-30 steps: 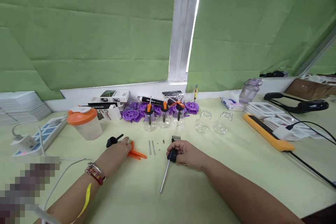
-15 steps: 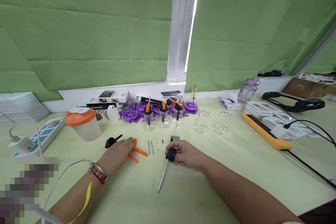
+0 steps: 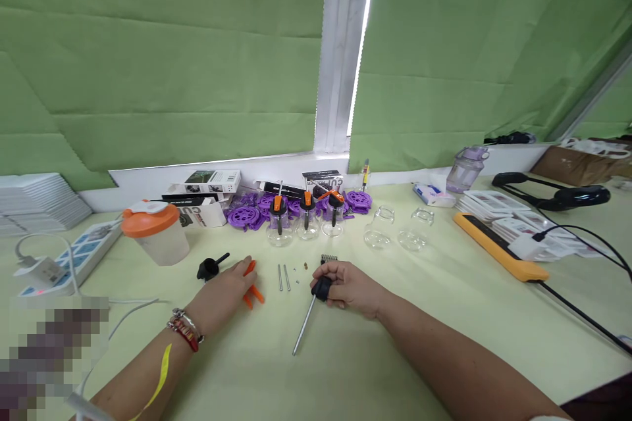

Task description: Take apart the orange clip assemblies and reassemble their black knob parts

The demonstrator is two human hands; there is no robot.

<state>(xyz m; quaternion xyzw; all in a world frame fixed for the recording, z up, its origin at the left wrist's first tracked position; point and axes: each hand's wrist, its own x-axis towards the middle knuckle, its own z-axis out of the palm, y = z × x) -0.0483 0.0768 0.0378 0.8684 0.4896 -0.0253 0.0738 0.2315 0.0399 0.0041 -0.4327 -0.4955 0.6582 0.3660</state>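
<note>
My left hand is low over the table, its fingers closed on slim orange plastic pieces that stick out past the fingertips. Just behind that hand lies a black plastic part with a ring-like opening and a short handle. In my right hand is a black-headed tool with a long metal rod; the rod slants down to the left. A coil spring lies just beyond the right fingers. Between the hands are two long screws and small brass bits.
Three glass jars with black-and-orange tops stand at the back before purple plastic parts. Two bare glass jars are to their right. An orange-lidded cup and a power strip stand left; a yellow-black bar lies right.
The orange pieces have swung together and closer to my left hand, now pointing more downward. The rod in my right hand has shifted slightly left.
</note>
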